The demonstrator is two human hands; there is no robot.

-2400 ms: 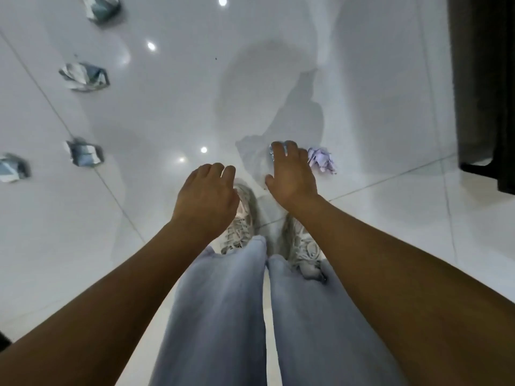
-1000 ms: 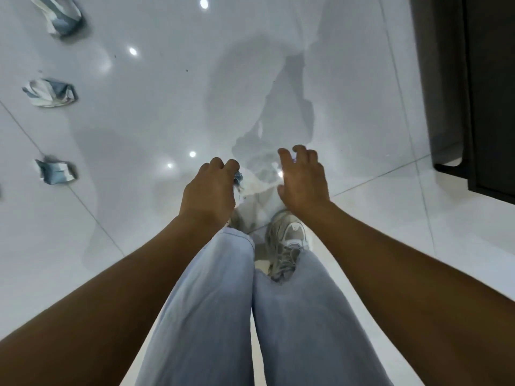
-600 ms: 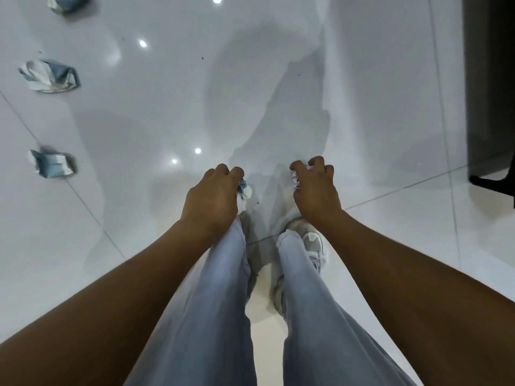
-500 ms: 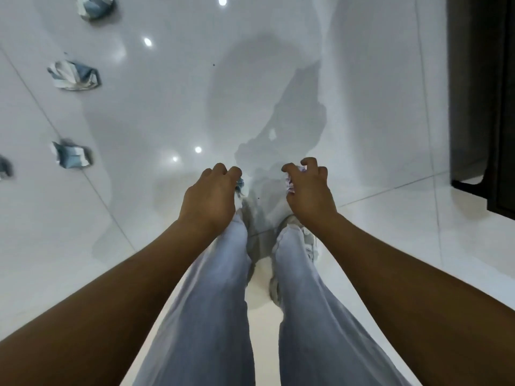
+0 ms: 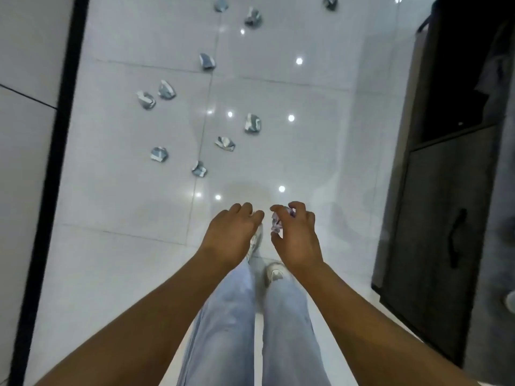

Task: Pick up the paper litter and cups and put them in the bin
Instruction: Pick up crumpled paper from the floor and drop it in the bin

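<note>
The right hand (image 5: 296,238) grasps one crumpled paper ball (image 5: 276,223). Whether the curled left hand (image 5: 231,235) holds anything cannot be told. Many crumpled pieces (image 5: 225,143) remain scattered on the floor (image 5: 306,151); no bin is visible.

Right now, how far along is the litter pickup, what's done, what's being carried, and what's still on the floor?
Nothing shows as binned: no bin is in view. In hand: the right hand pinches a crumpled paper; the left hand is curled, and whether it holds anything cannot be told. Left: at least ten crumpled pieces on the white floor, the nearest just ahead, others like one farther off.
</note>
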